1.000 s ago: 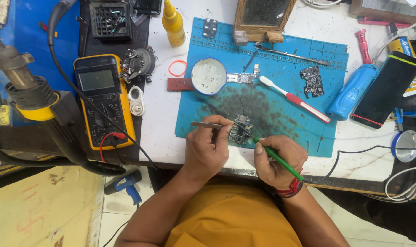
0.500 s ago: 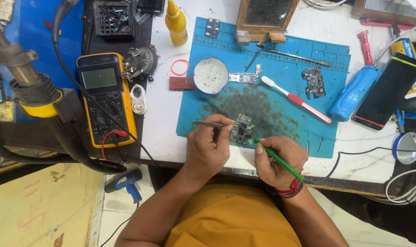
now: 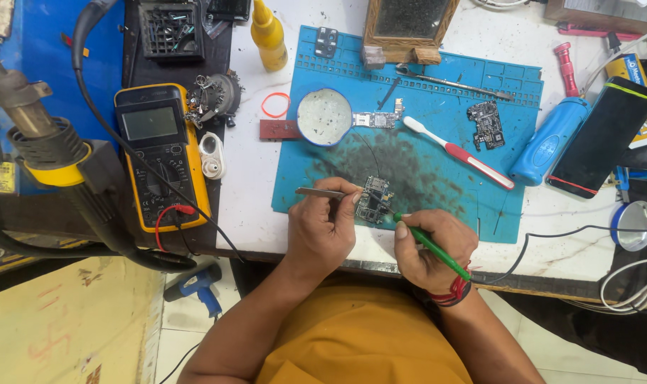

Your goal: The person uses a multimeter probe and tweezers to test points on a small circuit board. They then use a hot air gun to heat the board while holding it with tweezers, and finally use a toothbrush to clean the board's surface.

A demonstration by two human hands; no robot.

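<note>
A small circuit board lies on the stained blue work mat near the table's front edge. My left hand grips metal tweezers whose tips rest at the board's left side. My right hand holds a thin green tool like a pen, with its tip touching the board's lower right corner. Both hands rest on the mat on either side of the board.
A yellow multimeter with red and black leads lies at left, beside a hot-air gun. On the mat are a round magnifier, a red-and-white toothbrush, another circuit board. A blue bottle and black phone lie at right.
Both hands stay at the board in the same grip. The view has shifted slightly; nothing else has visibly moved.
</note>
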